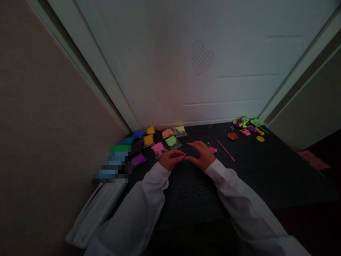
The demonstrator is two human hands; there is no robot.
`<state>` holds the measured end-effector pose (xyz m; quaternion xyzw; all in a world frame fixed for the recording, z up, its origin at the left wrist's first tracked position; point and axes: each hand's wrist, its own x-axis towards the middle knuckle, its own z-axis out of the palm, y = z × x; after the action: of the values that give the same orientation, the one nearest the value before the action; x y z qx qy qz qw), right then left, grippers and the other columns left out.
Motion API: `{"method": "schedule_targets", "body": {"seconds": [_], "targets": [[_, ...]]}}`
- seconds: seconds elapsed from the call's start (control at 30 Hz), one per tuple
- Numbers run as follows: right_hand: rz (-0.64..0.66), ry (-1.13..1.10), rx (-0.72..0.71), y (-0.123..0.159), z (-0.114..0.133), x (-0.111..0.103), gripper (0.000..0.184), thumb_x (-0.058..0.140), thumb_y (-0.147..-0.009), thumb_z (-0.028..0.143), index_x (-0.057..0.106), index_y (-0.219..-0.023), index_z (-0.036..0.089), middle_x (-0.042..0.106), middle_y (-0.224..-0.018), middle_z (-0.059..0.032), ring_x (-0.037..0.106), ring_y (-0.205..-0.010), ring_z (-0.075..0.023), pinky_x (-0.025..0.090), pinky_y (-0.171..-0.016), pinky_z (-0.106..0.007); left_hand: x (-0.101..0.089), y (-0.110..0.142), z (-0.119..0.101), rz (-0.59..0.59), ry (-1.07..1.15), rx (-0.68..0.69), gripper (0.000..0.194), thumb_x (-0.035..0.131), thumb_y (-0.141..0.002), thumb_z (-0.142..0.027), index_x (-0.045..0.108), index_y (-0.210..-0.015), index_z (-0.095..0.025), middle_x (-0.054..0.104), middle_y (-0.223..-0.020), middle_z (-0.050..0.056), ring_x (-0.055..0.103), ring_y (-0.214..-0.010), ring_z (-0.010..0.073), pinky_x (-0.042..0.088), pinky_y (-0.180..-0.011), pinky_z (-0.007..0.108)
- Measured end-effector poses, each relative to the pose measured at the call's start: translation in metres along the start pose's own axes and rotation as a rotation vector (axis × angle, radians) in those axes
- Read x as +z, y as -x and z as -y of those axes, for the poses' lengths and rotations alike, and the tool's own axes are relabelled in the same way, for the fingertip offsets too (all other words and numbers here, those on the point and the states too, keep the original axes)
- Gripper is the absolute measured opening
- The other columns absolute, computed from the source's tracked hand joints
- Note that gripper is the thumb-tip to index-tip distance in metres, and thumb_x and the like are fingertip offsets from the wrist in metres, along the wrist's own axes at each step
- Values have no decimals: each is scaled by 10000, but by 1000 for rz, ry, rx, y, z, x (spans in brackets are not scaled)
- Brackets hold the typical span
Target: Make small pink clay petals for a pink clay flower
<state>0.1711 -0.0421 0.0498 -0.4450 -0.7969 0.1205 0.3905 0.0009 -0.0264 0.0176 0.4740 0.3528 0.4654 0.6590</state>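
Observation:
Over the middle of the dark table, my left hand (pixel 169 160) is closed, its thumb and fingers pinched on what looks like a small pink piece of modelling clay (pixel 184 155). My right hand (pixel 201 155) is open beside it, index finger and thumb spread apart; the thumb tip comes close to the left fingertips, and whether they touch I cannot tell. Just beyond my right hand lies a clump of small pink clay bits (pixel 213 149). To its right is a thin pink modelling tool (pixel 226 150). Pink clay in a clear bag (pixel 159 148) lies behind my left hand.
Several coloured clay packets, among them a green one (pixel 172 141) and a purple one (pixel 137 160), line the table's back left. A white box (pixel 98 213) stands at left. Finished-looking clay shapes (pixel 246 124) and a red clay piece (pixel 232 136) lie back right. A white panel (pixel 170 71) rises behind.

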Motion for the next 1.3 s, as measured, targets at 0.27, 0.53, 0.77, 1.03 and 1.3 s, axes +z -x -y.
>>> {"method": "schedule_targets", "body": {"seconds": [0.27, 0.53, 0.77, 1.03, 1.3], "targets": [[-3, -9, 3, 1, 0, 1, 453, 493, -664, 430, 437, -1060, 219, 459, -961, -57, 438, -915, -161, 386, -797, -321, 1, 4, -4, 35, -120, -13, 277, 636, -540, -148, 542, -801, -145, 620, -716, 18, 568, -704, 129, 421, -673, 256], [-13, 107, 9, 2, 1, 6, 475, 489, -660, 436, 434, -1074, 210, 466, -972, -79, 438, -908, -199, 391, -770, -357, 11, 9, -9, 223, 27, 18, 431, 532, -655, -189, 418, -1070, -154, 595, -926, 90, 515, -906, 198, 293, -865, 369], [-43, 163, 11, 0, 1, -1, 503, 458, -672, 464, 421, -1093, 191, 464, -985, -87, 427, -917, -198, 371, -793, -350, 11, 12, -20, 198, 213, -42, 507, 503, -648, -207, 353, -1126, -130, 599, -891, 97, 500, -928, 222, 279, -858, 377], [-24, 176, -27, 1, 5, 2, 515, 474, -654, 473, 425, -1088, 201, 471, -981, -88, 430, -902, -208, 379, -769, -359, 11, 15, -25, 276, 297, -105, 597, 432, -683, -280, 197, -1207, -118, 586, -925, 116, 472, -971, 233, 226, -885, 398], [-67, 152, 10, 0, 7, 2, 485, 474, -666, 449, 426, -1084, 207, 466, -986, -80, 430, -910, -201, 374, -784, -353, 11, 15, -25, 277, 339, -89, 586, 394, -700, -314, 186, -1212, -118, 579, -932, 106, 450, -999, 228, 207, -903, 394]]}}
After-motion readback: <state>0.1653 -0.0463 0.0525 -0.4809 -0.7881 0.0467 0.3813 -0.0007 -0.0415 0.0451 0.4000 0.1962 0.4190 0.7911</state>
